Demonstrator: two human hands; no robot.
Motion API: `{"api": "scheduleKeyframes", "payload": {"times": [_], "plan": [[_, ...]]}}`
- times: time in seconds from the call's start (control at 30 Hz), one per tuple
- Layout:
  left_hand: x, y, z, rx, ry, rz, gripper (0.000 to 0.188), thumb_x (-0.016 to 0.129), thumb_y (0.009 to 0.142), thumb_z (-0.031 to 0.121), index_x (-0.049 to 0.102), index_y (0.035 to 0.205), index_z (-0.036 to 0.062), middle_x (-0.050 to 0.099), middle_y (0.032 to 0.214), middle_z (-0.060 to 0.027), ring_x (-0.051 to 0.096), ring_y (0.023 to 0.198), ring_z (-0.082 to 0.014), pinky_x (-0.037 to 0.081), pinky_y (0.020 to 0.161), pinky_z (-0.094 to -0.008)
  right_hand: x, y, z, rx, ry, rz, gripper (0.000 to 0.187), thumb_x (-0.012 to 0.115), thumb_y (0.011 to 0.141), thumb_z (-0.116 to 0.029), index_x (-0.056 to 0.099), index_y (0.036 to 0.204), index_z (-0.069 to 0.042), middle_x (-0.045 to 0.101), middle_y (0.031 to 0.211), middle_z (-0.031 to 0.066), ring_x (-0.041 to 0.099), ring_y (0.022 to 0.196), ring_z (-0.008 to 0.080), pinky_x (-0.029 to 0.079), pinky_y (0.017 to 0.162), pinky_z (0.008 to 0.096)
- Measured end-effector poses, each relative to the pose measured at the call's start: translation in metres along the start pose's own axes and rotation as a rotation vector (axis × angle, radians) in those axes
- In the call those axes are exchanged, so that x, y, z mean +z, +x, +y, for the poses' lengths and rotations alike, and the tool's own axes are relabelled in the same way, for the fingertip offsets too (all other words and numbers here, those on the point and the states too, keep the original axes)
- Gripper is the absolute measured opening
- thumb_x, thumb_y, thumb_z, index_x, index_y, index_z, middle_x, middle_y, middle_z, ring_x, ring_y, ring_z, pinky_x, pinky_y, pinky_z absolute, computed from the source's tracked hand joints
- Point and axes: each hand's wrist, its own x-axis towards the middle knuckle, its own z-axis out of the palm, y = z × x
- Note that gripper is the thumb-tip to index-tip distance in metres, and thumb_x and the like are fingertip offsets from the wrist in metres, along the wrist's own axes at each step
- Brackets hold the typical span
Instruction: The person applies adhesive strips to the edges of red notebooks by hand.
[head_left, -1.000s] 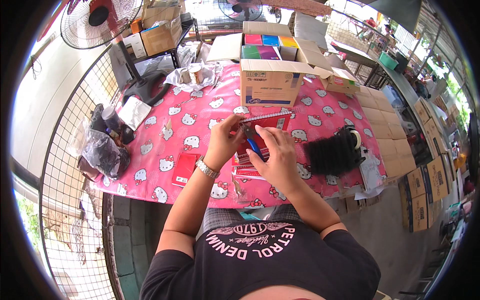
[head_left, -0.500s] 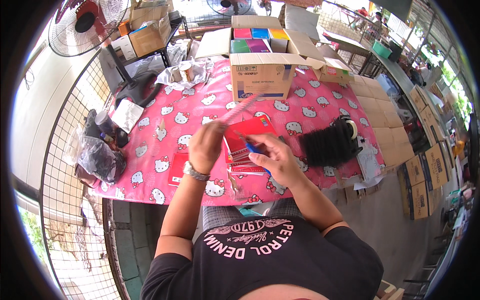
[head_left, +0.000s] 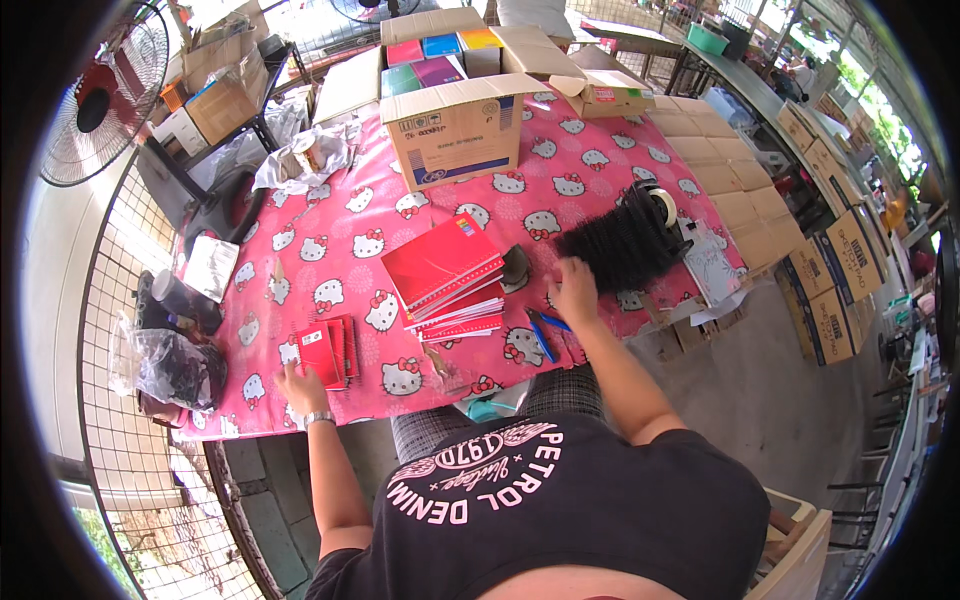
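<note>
My left hand is at the near left of the table, its fingers closed on the edge of a red notebook on a small pile of them. My right hand is against the near left end of a bundle of black spiral binding coils. Its fingers are bent together, and what they pinch is too small to make out. Between my hands lies a fanned stack of larger red notebooks with punched edges. Blue-handled pliers rest on the table near my right wrist.
An open cardboard box of colourful notebooks stands at the back of the pink-covered table. A tape roll is beside the coils. Plastic bags lie at the left edge, and a fan stands far left.
The red notebook in my left hand has moved down left onto the small pile. My right hand has let go of the pliers and moved to the coils.
</note>
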Motion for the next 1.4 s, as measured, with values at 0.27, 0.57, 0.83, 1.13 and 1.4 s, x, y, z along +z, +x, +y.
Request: {"api": "scheduleKeyframes", "payload": {"times": [0.27,0.57,0.83,1.13,1.4], "plan": [[-0.126,-0.067,0.271,1.257,-0.499,0.01,0.039,0.076,0.077,0.014,0.066,0.114,0.0077,0.063,0.116,-0.0126,0.059,0.108,-0.0312,0.051,0.091,-0.0426,0.006,0.058,0.039,0.009,-0.24,-0.153,0.016,0.057,0.09,-0.016,0.065,0.101,-0.007,0.067,0.091,0.0149,0.066,0.09,0.0361,0.054,0.079,0.0468],[-0.135,-0.07,0.284,1.354,-0.059,-0.318,0.023,0.062,0.083,0.01,0.064,0.106,0.0108,0.062,0.1,-0.0062,0.064,0.093,-0.0254,0.056,0.073,-0.0383,-0.113,0.089,-0.04,0.012,0.528,-0.209,0.025,0.057,0.098,-0.012,0.065,0.119,-0.001,0.068,0.109,0.0185,0.068,0.097,0.0335,0.053,0.084,0.0393],[-0.151,-0.029,0.309,1.238,-0.181,-0.267,0.021,0.059,0.088,0.012,0.061,0.108,0.0099,0.066,0.095,-0.0094,0.065,0.093,-0.0311,0.051,0.078,-0.0454,-0.162,0.104,-0.133,-0.414,0.803,-0.086,0.029,0.063,0.093,0.0,0.07,0.12,-0.007,0.063,0.095,0.0091,0.062,0.084,0.0202,0.052,0.075,0.0306],[-0.131,-0.039,0.32,1.222,-0.224,-0.027,0.015,0.062,0.093,0.023,0.059,0.096,0.0095,0.063,0.087,-0.0065,0.061,0.088,-0.0261,0.041,0.084,-0.0425,-0.159,0.111,-0.143,-0.407,0.61,0.108,0.025,0.072,0.086,-0.001,0.072,0.11,-0.005,0.064,0.095,0.008,0.063,0.082,0.0187,0.052,0.072,0.0299],[-0.131,-0.047,0.318,1.24,-0.275,-0.005,0.015,0.065,0.091,0.023,0.058,0.093,0.0102,0.063,0.087,-0.0057,0.062,0.089,-0.0252,0.041,0.084,-0.0423,-0.171,0.1,-0.146,-0.349,0.737,-0.027,0.026,0.07,0.083,0.004,0.07,0.107,-0.006,0.061,0.093,0.0083,0.064,0.083,0.0216,0.053,0.073,0.0321]]}}
